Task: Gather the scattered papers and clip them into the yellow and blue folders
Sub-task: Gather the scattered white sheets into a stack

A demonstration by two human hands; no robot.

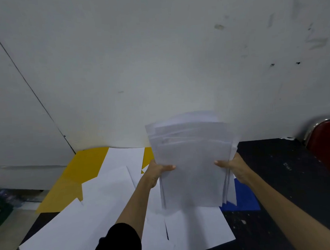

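A stack of white papers (193, 161) stands nearly upright above the table, blurred at its top. My left hand (159, 170) grips its left edge, thumb on the front. On the right edge, my right hand (233, 166) holds it the same way. Loose white sheets (107, 200) lie spread over the dark table below and to the left. The yellow folder (77, 173) lies at the back left, partly under those sheets. A corner of the blue folder (244, 199) shows beneath the stack at the right.
A white wall (157, 68) rises right behind the table. A dark red rounded object with a metal rim (326, 147) sits at the far right. The dark tabletop (287, 175) is speckled with white marks. A green crate (0, 210) stands on the floor at left.
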